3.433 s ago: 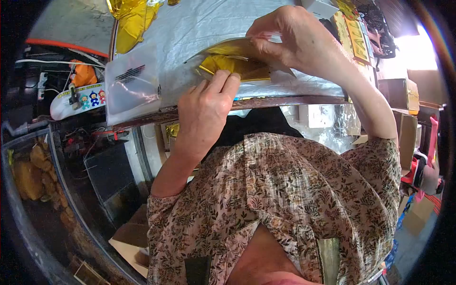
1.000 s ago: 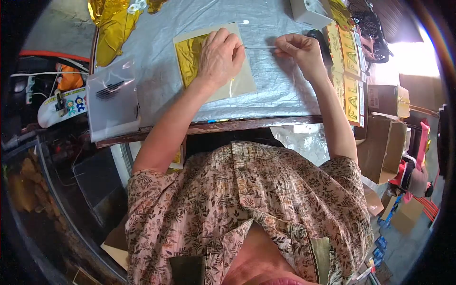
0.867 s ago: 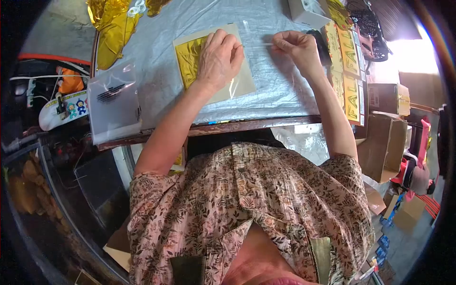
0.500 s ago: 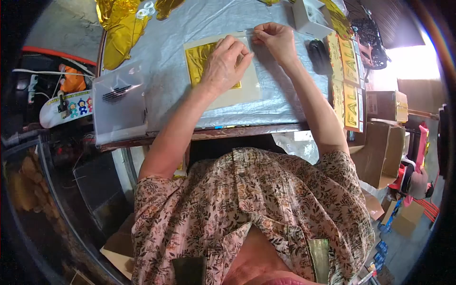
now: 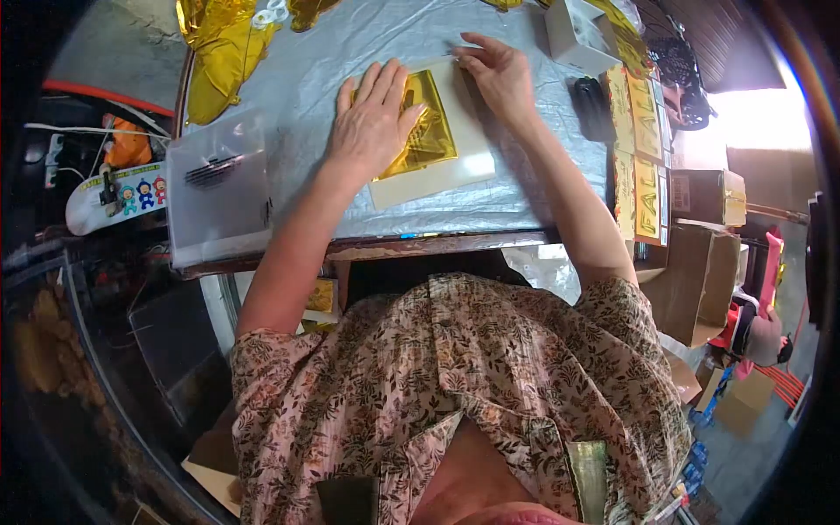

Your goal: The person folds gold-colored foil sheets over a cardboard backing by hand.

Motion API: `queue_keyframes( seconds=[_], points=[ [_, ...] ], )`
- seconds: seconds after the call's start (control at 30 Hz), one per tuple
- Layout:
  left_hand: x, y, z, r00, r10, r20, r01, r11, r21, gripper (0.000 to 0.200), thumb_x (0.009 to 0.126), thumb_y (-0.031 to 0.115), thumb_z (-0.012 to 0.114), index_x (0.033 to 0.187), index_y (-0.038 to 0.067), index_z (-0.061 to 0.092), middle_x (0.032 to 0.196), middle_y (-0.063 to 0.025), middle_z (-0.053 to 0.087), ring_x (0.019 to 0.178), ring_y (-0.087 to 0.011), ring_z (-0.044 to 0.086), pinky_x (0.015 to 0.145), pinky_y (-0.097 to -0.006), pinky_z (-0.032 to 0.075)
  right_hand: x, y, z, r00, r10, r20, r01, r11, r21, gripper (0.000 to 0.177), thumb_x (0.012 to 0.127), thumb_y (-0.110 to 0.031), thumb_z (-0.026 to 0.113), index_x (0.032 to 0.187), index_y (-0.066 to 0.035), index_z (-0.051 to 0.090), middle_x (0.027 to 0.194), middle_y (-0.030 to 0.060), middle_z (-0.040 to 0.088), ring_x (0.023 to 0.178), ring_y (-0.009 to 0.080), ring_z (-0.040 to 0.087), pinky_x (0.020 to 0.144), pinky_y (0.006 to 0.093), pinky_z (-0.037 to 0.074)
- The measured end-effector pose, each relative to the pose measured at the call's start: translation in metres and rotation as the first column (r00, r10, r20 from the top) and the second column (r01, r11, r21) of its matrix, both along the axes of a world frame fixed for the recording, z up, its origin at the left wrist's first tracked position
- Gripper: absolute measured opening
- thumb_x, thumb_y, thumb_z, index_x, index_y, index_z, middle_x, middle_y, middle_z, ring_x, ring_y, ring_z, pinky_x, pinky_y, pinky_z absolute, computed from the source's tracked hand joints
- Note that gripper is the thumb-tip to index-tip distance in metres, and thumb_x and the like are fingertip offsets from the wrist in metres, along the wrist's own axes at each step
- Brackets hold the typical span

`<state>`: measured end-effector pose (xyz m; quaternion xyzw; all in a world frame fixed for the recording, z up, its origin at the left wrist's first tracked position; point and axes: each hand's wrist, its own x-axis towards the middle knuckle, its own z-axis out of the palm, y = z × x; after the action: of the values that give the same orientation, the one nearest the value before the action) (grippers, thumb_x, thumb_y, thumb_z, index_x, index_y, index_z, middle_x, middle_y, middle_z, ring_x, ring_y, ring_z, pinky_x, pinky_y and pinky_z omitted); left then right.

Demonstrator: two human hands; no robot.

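A flat gold foil packet (image 5: 435,127) lies on a larger pale sleeve with clear edges (image 5: 472,162) on the table. My left hand (image 5: 372,131) rests flat over the left part of the packet, its fingers stretched toward the far edge and its thumb out to the right. At the sleeve's far right corner is my right hand (image 5: 503,79). Its index finger is extended and apart from the thumb, which is close to the corner. I see nothing between these fingers. My left hand hides part of the packet and the sleeve's left side.
A clear plastic bag with dark thin pieces (image 5: 214,197) lies at the left table edge. Gold foil balloons (image 5: 223,66) and white ribbon rolls (image 5: 269,15) are far left. On the right are a white box (image 5: 582,39), a black object (image 5: 592,105) and printed boxes (image 5: 646,157).
My left hand has shifted left and flattened onto the packet. The right hand's pinch has loosened, with its index finger now raised. The sleeve has turned and shifted slightly.
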<state>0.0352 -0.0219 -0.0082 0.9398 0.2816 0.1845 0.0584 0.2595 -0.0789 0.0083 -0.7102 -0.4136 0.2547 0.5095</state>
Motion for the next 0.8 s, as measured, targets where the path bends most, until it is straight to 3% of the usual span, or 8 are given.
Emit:
queue_keyframes(
  seconds=[0.1, 0.2, 0.4, 0.47, 0.5, 0.53, 0.6, 0.8],
  points=[
    [0.002, 0.0, 0.004, 0.998, 0.022, 0.063, -0.023, 1.0, 0.006, 0.057, 0.102, 0.041, 0.055, 0.145, 0.004, 0.049, 0.15, -0.0131, 0.048, 0.141, -0.0298, 0.042, 0.115, -0.0503, 0.029, 0.003, -0.013, -0.002, 0.988, 0.066, 0.141, -0.091, 0.979, 0.18, 0.041, 0.094, -0.005, 0.066, 0.134, 0.001, 0.062, 0.115, 0.0176, 0.073, 0.1, 0.0188, 0.071, 0.089, 0.0298, 0.055],
    [0.008, 0.01, 0.015, 0.995, 0.046, 0.09, -0.043, 0.998, -0.037, 0.054, 0.097, 0.041, 0.061, 0.137, 0.005, 0.056, 0.138, -0.0112, 0.058, 0.131, -0.0273, 0.05, 0.11, -0.048, 0.035, 0.011, -0.053, 0.025, 0.973, 0.084, 0.215, -0.053, 0.988, -0.146, 0.043, 0.096, -0.015, 0.066, 0.136, 0.001, 0.06, 0.124, 0.0157, 0.07, 0.11, 0.0223, 0.068, 0.093, 0.0329, 0.053],
    [0.025, 0.048, 0.021, 0.996, 0.088, -0.004, -0.088, 0.992, -0.09, 0.059, 0.084, 0.047, 0.076, 0.124, 0.005, 0.067, 0.12, -0.0153, 0.066, 0.108, -0.0303, 0.064, 0.092, -0.0474, 0.048, 0.015, -0.123, 0.019, 0.987, 0.013, 0.157, 0.003, 0.995, -0.097, 0.046, 0.096, -0.017, 0.067, 0.136, 0.003, 0.059, 0.122, 0.0185, 0.069, 0.111, 0.0219, 0.067, 0.095, 0.0328, 0.052],
    [0.023, 0.066, 0.039, 0.996, 0.063, -0.064, -0.09, 0.69, -0.718, 0.062, 0.081, 0.046, 0.081, 0.122, 0.002, 0.067, 0.111, -0.0148, 0.07, 0.096, -0.0274, 0.069, 0.082, -0.0418, 0.054, 0.011, -0.134, 0.025, 0.994, -0.033, 0.104, 0.04, 0.997, -0.071, 0.047, 0.096, -0.019, 0.068, 0.137, 0.003, 0.059, 0.124, 0.0187, 0.068, 0.113, 0.0214, 0.066, 0.096, 0.0326, 0.051],
    [0.022, 0.075, 0.017, 0.982, 0.106, 0.154, 0.081, 0.502, -0.861, 0.048, 0.088, 0.034, 0.08, 0.119, 0.001, 0.068, 0.103, -0.0036, 0.07, 0.089, -0.0133, 0.066, 0.077, -0.0306, 0.054, 0.007, -0.139, 0.025, 0.992, -0.096, 0.082, 0.098, 0.995, -0.019, 0.05, 0.096, -0.023, 0.068, 0.137, 0.004, 0.058, 0.125, 0.0187, 0.068, 0.115, 0.021, 0.065, 0.098, 0.0329, 0.05],
    [0.019, 0.07, 0.025, 0.983, 0.1, 0.155, 0.082, 0.513, -0.854, 0.048, 0.088, 0.034, 0.08, 0.119, 0.001, 0.068, 0.103, -0.0036, 0.07, 0.089, -0.0133, 0.066, 0.077, -0.0306, 0.054, 0.004, -0.141, 0.024, 0.986, -0.157, 0.055, 0.156, 0.987, 0.031, 0.052, 0.097, -0.027, 0.069, 0.137, 0.005, 0.058, 0.126, 0.0187, 0.067, 0.117, 0.0207, 0.064, 0.099, 0.0331, 0.05],
    [0.012, 0.053, 0.044, 0.879, 0.271, 0.393, 0.366, 0.146, -0.919, 0.05, 0.088, 0.03, 0.081, 0.124, -0.001, 0.065, 0.109, -0.0065, 0.071, 0.097, -0.0153, 0.067, 0.084, -0.0315, 0.055, 0.0, -0.135, 0.018, 0.975, -0.222, -0.028, 0.223, 0.971, 0.086, 0.055, 0.097, -0.032, 0.069, 0.136, 0.005, 0.058, 0.126, 0.018, 0.067, 0.117, 0.0202, 0.063, 0.099, 0.0328, 0.049],
    [0.017, 0.017, 0.045, 0.714, 0.402, 0.573, 0.562, 0.158, -0.812, 0.049, 0.092, 0.025, 0.077, 0.13, 0.0, 0.058, 0.122, -0.0089, 0.066, 0.113, -0.0157, 0.062, 0.098, -0.0316, 0.049, 0.004, -0.113, 0.045, 0.93, -0.119, -0.348, 0.173, 0.977, 0.128, 0.049, 0.1, -0.036, 0.065, 0.13, 0.002, 0.064, 0.108, 0.0059, 0.071, 0.093, 0.0088, 0.064, 0.08, 0.023, 0.049]
  ],
)
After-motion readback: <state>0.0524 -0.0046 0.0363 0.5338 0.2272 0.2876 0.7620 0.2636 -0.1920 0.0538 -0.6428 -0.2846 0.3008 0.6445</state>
